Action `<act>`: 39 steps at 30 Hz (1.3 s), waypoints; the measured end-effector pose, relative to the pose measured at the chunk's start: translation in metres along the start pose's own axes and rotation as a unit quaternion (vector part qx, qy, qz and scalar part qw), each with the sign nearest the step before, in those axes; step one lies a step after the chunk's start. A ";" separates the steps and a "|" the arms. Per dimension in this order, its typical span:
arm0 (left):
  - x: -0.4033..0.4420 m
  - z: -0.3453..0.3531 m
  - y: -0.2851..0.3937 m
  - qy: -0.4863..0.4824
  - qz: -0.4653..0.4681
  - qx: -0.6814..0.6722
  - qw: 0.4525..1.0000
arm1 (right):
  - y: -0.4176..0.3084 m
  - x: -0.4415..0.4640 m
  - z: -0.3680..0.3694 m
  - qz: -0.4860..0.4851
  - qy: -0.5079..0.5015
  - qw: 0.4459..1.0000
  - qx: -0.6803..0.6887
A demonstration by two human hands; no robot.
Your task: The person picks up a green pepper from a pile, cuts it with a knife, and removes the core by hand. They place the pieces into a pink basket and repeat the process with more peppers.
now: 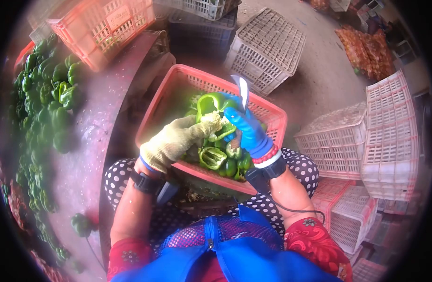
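Observation:
My left hand [171,140], in a pale yellow knit glove, closes its fingers on the seedy core [213,118] of a green pepper. My right hand [250,133], in a blue glove, is wrapped round a knife, whose blade [243,91] points up and away from me. An opened green pepper [210,102] is between the hands, touching both. Below them is a red plastic crate [211,179] holding green peppers; a cut one [212,158] shows its hollow inside. The knife's handle is mostly hidden by my right hand.
Many whole green peppers [42,122] lie on a pinkish table [91,117] at the left, beneath an orange crate [108,28]. A grey crate [267,47] stands beyond the red one. More crates [389,136] stack at the right, with filled red net sacks [366,51] behind.

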State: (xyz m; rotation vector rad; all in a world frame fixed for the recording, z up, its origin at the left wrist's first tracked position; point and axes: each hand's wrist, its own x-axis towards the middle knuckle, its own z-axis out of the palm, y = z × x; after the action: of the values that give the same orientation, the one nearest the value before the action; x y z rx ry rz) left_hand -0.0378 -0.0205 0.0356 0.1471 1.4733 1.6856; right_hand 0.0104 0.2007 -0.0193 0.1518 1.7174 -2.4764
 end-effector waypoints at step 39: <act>-0.004 0.003 -0.001 -0.081 0.084 -0.053 0.992 | 0.012 -0.013 0.013 0.104 -0.056 0.992 -0.039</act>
State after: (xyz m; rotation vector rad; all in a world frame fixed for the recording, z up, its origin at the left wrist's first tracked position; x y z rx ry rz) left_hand -0.0332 -0.0212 0.0377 0.3512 1.2770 1.8366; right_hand 0.0249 0.1853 -0.0235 0.1707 1.6582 -2.2231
